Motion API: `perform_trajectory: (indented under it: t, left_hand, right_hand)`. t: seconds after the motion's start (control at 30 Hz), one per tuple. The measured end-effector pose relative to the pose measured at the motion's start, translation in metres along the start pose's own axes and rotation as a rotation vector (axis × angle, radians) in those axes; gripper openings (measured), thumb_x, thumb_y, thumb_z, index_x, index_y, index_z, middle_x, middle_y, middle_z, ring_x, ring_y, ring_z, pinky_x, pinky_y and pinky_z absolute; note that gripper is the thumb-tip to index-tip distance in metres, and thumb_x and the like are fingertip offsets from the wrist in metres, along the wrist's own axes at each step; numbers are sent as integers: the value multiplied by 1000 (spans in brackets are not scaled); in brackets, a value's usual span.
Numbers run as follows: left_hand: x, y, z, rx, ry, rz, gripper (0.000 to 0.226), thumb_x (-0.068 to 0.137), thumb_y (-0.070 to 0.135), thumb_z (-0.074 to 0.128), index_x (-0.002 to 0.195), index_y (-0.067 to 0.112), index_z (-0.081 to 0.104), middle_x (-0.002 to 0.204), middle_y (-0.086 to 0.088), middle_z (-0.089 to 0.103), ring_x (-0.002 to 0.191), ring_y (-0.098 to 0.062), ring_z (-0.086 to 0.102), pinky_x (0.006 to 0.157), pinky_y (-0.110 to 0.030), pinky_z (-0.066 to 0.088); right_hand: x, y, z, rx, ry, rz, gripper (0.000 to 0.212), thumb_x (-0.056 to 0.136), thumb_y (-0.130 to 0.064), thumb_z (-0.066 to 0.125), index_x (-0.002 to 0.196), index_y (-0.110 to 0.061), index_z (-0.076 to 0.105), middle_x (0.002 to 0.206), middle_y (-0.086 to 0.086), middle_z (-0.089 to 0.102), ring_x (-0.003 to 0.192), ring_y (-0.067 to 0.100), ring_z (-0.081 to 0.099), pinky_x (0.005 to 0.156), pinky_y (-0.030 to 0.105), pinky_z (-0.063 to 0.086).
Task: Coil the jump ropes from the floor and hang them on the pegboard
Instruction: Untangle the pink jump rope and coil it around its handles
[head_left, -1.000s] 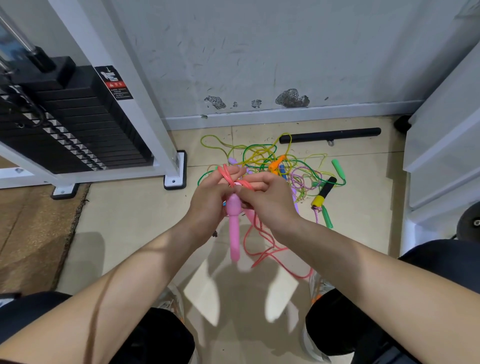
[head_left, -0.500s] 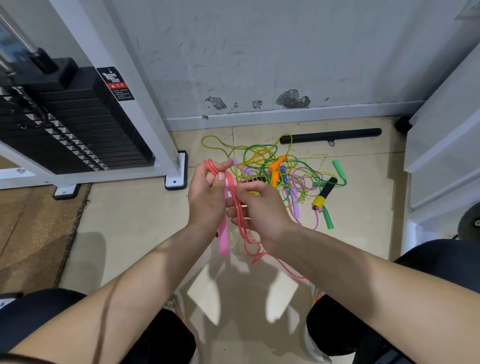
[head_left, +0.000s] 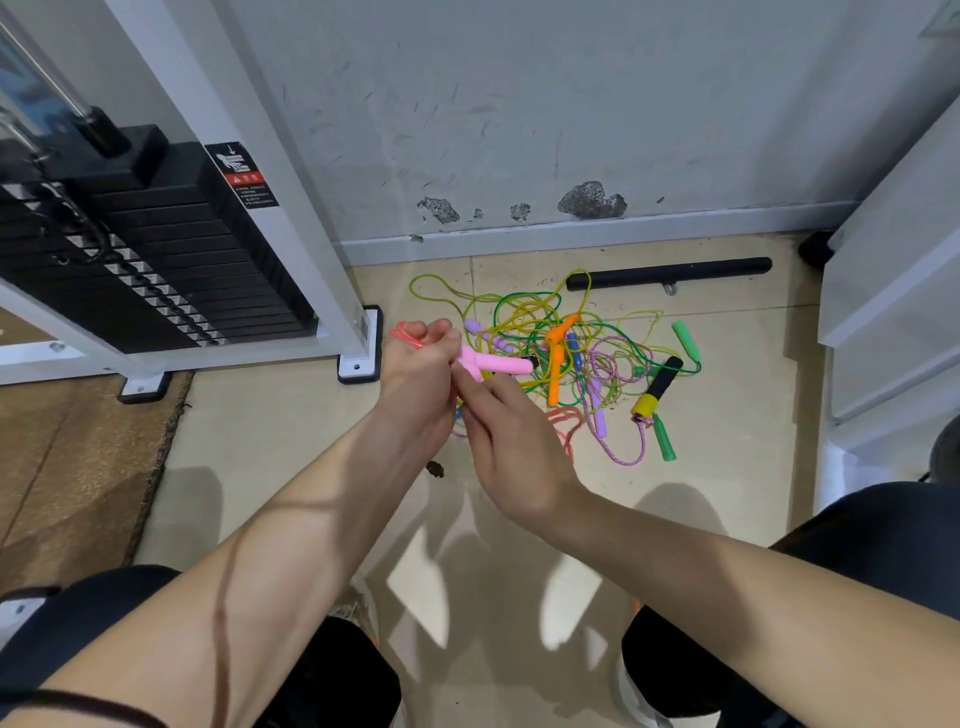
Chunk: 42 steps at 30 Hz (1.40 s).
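My left hand (head_left: 418, 364) is clenched around the pink-handled jump rope (head_left: 498, 364) just left of the frame's centre. The gathered coral loops (head_left: 404, 335) poke out of the far side of my fist, and the two pink handles splay out to the right. I hold it all in one fist so the turns I have gathered cannot spring apart. My right hand (head_left: 511, 447) comes up from the lower right with its fingertips at the root of the handles. From here I cannot tell whether they pinch the cord or only touch it. I judge that hand is there to feed in the last slack, since a short run of coral cord (head_left: 563, 418) lies on the tiled floor (head_left: 270, 431) just beyond my right knuckles. The rest of the job waits behind my hands. The tangle of jump ropes (head_left: 613, 364) lies right of centre on the floor, with yellow, green and purple cords crossing over each other. A pair of orange handles (head_left: 557, 364) sits in its middle, and a black-and-yellow handle (head_left: 655, 387) and a green handle (head_left: 684, 338) lie at its right edge. They look snarled enough to need teasing apart one by one. A black bar (head_left: 670, 273) lies along the wall behind them, and a weight stack (head_left: 156, 270) fills the upper left. The pegboard is not in view, so I judge I am early in the task, with one rope nearly coiled and none hung.
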<state>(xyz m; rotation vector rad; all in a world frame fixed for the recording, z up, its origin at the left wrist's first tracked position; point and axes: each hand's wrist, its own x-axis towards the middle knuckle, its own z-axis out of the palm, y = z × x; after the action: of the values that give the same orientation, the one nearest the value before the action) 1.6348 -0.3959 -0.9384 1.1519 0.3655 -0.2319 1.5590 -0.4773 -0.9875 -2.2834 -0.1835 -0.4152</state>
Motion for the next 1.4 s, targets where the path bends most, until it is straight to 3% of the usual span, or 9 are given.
perform_trajectory:
  t: [0.2,0.3,0.43,0.57,0.7,0.87,0.97,1.07,1.4]
  left_hand:
    - [10,6,-2,-29,188,-97,33,94,-15,39,85,16,35,87,1,53,68,-15,51,61,-26,46]
    - [12,5,-4,-41,209,-123,27,94,-13,42,91,13,38,85,0,53,69,-16,52,64,-28,46]
    - [15,11,-4,-70,186,-83,28,92,-14,48,82,10,38,73,-4,44,62,-18,49,58,-29,45]
    - [22,22,-3,-238,163,-71,31,91,-22,43,87,8,38,79,-5,44,68,-19,49,79,-39,53]
    - [26,25,-13,-353,-3,-174,25,92,-18,44,94,7,41,105,-15,47,97,-39,61,76,-63,55]
    - [22,21,-29,-175,-292,-194,16,92,-14,47,94,3,47,97,-13,52,118,-42,58,72,-43,60]
    - [14,24,-40,118,-564,-197,15,85,-9,56,97,0,53,89,-9,59,84,-22,64,73,-32,58]
    - [5,25,-45,463,-760,-121,19,87,-11,56,102,1,54,90,-5,67,83,-15,65,74,-22,53]
    - [12,9,-47,965,-436,352,25,89,4,55,107,20,52,99,9,68,93,-13,62,76,-34,52]
  right_hand:
    - [-3,2,7,-246,-70,-204,61,85,1,45,147,5,40,135,23,56,114,38,59,94,49,50]
    - [-13,-4,10,-548,-42,-237,64,83,1,37,147,5,38,124,21,62,86,34,66,63,39,52]
    - [-22,-19,6,-707,-112,-128,74,70,-3,50,145,-5,47,94,4,61,43,19,51,41,27,14]
    - [-13,-22,-6,-116,-287,222,52,101,-18,47,150,-28,32,123,-3,59,86,30,63,60,39,36]
    - [-5,12,-13,249,-233,282,16,104,-19,46,110,-17,61,64,-20,56,61,1,50,61,25,35]
    - [27,56,-49,338,-410,412,44,91,-36,69,65,-3,58,61,3,43,57,9,37,55,28,27]
    - [38,74,-69,371,-451,486,26,87,-29,76,68,-13,69,64,4,52,61,12,46,58,29,36]
    - [42,79,-82,493,-489,523,11,90,-18,71,83,-10,75,63,3,55,57,17,42,51,29,32]
    - [40,37,-72,765,-361,568,19,99,-9,57,84,-4,68,65,-5,63,49,9,42,48,20,38]
